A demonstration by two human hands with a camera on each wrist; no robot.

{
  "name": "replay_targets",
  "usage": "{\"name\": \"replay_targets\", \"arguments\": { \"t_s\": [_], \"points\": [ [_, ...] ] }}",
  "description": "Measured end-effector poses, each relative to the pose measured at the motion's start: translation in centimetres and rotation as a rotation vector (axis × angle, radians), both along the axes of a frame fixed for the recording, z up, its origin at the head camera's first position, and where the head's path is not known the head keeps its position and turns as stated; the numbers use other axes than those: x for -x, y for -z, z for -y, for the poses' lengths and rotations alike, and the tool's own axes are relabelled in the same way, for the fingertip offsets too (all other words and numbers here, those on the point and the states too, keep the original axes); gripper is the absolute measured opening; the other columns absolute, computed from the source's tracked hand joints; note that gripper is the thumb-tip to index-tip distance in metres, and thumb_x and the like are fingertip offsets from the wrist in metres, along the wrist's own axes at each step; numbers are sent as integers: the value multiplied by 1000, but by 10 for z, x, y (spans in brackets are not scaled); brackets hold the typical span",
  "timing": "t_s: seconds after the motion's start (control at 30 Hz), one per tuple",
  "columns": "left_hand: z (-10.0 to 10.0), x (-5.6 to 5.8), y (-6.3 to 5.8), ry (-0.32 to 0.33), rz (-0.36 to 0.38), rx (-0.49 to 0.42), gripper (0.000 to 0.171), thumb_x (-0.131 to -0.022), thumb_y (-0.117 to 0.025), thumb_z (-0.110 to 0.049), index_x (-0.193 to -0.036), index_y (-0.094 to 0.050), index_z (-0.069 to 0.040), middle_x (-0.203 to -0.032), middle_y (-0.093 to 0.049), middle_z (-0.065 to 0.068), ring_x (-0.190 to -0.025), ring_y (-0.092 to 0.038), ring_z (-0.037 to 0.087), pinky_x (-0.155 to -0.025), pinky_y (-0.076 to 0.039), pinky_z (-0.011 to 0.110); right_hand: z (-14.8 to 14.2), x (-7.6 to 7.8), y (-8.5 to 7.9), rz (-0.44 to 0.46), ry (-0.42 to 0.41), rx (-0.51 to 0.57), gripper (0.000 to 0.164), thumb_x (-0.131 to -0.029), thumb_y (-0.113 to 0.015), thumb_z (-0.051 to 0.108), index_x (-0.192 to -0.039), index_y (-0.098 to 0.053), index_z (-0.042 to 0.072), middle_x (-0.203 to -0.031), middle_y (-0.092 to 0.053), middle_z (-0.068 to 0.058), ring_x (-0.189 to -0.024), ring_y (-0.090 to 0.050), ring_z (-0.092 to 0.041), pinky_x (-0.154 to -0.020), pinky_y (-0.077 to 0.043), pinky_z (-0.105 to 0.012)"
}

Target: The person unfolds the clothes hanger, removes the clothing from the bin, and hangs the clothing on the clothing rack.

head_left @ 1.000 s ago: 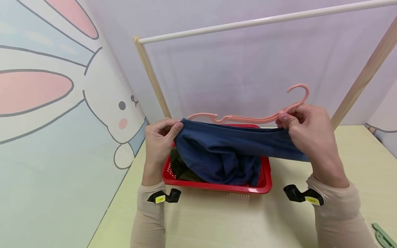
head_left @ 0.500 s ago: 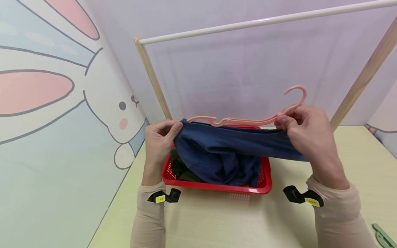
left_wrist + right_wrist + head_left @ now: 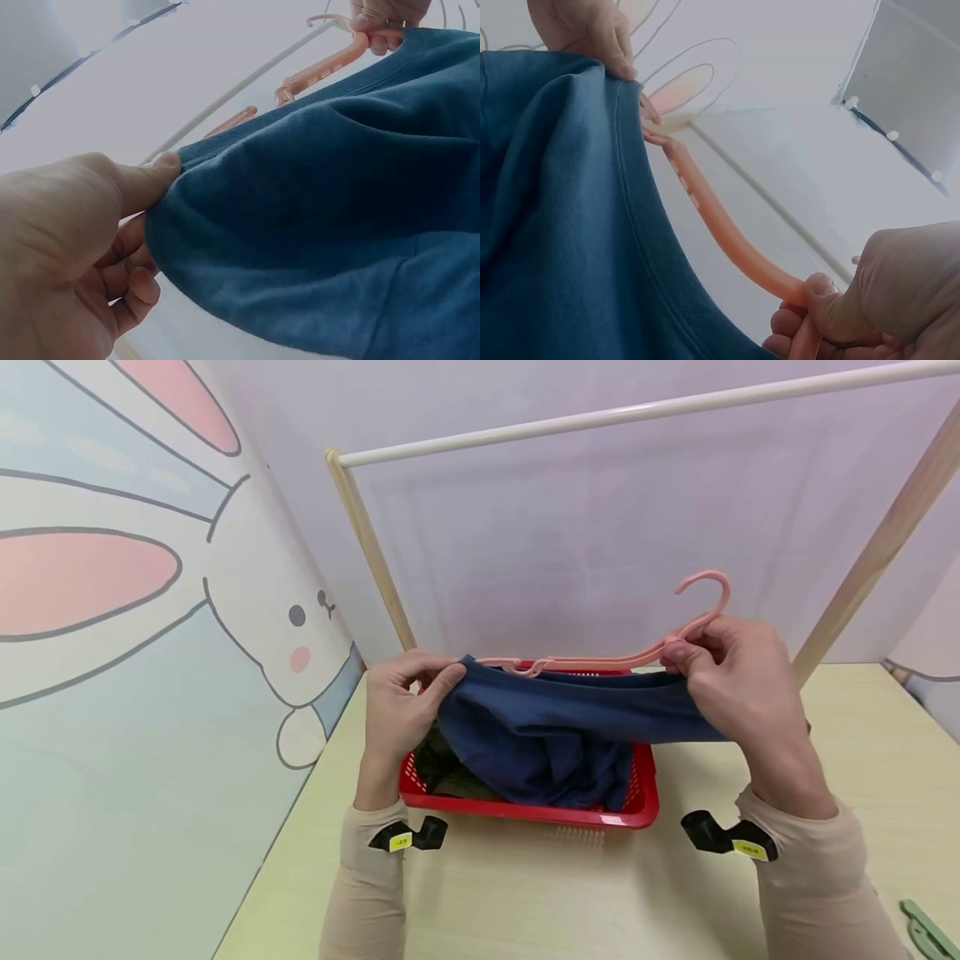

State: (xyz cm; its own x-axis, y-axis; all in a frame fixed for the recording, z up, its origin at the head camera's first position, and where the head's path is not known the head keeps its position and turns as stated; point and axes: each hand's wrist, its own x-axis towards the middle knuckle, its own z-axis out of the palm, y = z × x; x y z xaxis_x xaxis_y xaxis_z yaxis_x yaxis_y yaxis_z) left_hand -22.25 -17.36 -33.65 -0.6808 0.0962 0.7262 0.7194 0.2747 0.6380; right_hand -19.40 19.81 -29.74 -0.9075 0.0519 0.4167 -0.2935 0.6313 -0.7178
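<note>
A dark blue shirt [image 3: 555, 718] is stretched between the two hands, its lower folds overlapping the basket. My left hand [image 3: 401, 702] pinches the banded edge of its opening between thumb and fingers. My right hand [image 3: 753, 693] grips a pink clothes hanger [image 3: 600, 663] at the base of its hook, close against the shirt's right side. The hanger's arm runs leftward along the opening, and its far tip is partly hidden by the fabric near my left hand. In the right wrist view, thumb and fingers wrap the hanger [image 3: 727, 232].
Beneath the shirt stands a red plastic basket [image 3: 525, 812] holding dark green cloth [image 3: 442, 768]. A white rail [image 3: 600, 418] on wooden posts [image 3: 371, 547] spans above and behind. A light green plastic piece [image 3: 930, 931] lies at the table's right front. A rabbit-painted wall [image 3: 150, 735] borders the left.
The hanger has shifted left and down, its left tip sinking behind the shirt's edge. My left hand has moved slightly right with the fabric; my right hand has drifted slightly left.
</note>
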Motion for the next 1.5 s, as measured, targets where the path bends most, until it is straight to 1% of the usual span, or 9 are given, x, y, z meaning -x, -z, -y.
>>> {"name": "replay_targets", "arguments": {
  "t_s": [0.17,0.3,0.47,0.77,0.97,1.17,1.3,1.4,1.5],
  "points": [
    [-8,-2,1,4,46,53,16,-96,-86,-4,-112,-89,-7,-103,-84,7,-94,-72,20,-86,-60,30,9,0,1,-32,-19,-10,18,-109,-71,15,-112,-84,3,-103,-82,-16,-78,-69,-5,-69,-50,-11],
    [-14,-2,3,-1,64,74,16,-96,-88,-8,-112,-89,-8,-108,-84,6,-102,-74,19,-97,-60,34,17,-1,1,-43,-16,-24,16,-108,-72,15,-110,-84,4,-101,-81,-13,-81,-67,-18,-66,-50,-14],
    [-18,-2,5,9,41,91,15,-95,-89,-6,-110,-89,-7,-105,-84,8,-100,-75,21,-96,-60,33,27,-5,2,-80,-23,-38,15,-107,-73,14,-109,-85,4,-96,-82,-12,-81,-66,-25,-63,-48,-18],
    [-28,0,9,33,-19,135,12,-94,-90,-9,-107,-90,-8,-103,-85,8,-96,-79,23,-93,-64,36,45,-6,8,-101,-83,-13,15,-107,-76,13,-111,-83,0,-97,-81,-17,-78,-58,-28,-59,-43,-21],
    [-30,-1,10,24,-39,152,13,-93,-91,-7,-106,-90,-8,-102,-85,7,-95,-80,21,-92,-64,34,56,-9,10,-125,-110,-7,9,-106,-76,9,-109,-82,2,-95,-80,-13,-73,-58,-26,-57,-44,-21],
    [-38,-2,10,78,-56,169,16,-93,-90,-6,-109,-90,-7,-103,-85,7,-95,-80,18,-91,-65,35,72,-13,14,-166,-159,-24,6,-104,-77,6,-107,-82,3,-93,-80,-10,-71,-60,-23,-60,-49,-24],
    [-43,-3,11,92,-58,182,19,-93,-91,-7,-113,-89,-6,-104,-85,7,-95,-80,18,-93,-65,35,75,-13,15,-156,-164,-29,6,-105,-77,7,-109,-81,3,-93,-79,-10,-72,-58,-23,-60,-49,-27],
    [-43,-4,9,72,-54,218,23,-93,-92,-11,-115,-88,-7,-106,-85,6,-98,-80,18,-94,-65,34,73,-13,15,-136,-155,-18,7,-105,-78,10,-109,-81,5,-94,-79,-9,-73,-58,-24,-61,-48,-26],
    [-39,-5,7,29,-43,267,35,-90,-96,-18,-122,-87,-8,-112,-85,5,-104,-80,18,-97,-64,36,70,-12,13,-123,-140,-2,9,-106,-78,14,-109,-81,7,-94,-79,-9,-75,-58,-24,-63,-47,-25]
  ]
}}
